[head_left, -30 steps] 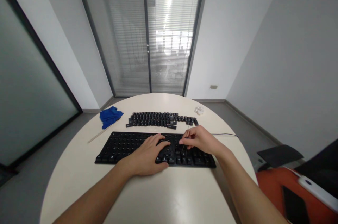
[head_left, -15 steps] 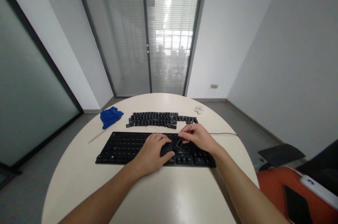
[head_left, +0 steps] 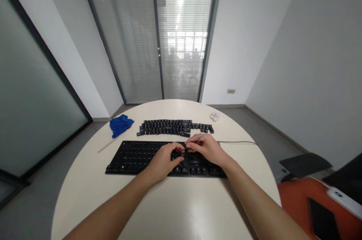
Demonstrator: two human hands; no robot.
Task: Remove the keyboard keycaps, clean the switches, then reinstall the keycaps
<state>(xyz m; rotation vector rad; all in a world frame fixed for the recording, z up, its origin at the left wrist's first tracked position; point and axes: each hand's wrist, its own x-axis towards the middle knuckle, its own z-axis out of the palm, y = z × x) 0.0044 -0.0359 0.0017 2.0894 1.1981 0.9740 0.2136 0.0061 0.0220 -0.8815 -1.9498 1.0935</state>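
A black keyboard point(head_left: 132, 157) lies across the table, with most keycaps off on its left and middle and several still on along the lower right. My right hand point(head_left: 207, 149) pinches a small dark wire tool, which looks like a keycap puller point(head_left: 186, 152), over the right half of the keyboard. My left hand point(head_left: 164, 160) is curled beside it, thumb and fingertips bent around the tool's lower end. Whatever sits between those left fingertips is too small and dark to make out. Behind the keyboard, loose black keycaps point(head_left: 165, 127) stand in rows.
A blue cloth point(head_left: 121, 125) and a thin wooden stick point(head_left: 109, 145) lie on the left of the round table point(head_left: 181, 210). At the back right is a crumpled white tissue point(head_left: 215, 117). The keyboard's cable point(head_left: 240, 142) runs off right. An orange chair point(head_left: 296, 194) holds a phone point(head_left: 324, 219).
My right hand has moved left with the puller, toward my left hand. My left fingers have curled in around the puller's end. The view has shifted slightly.
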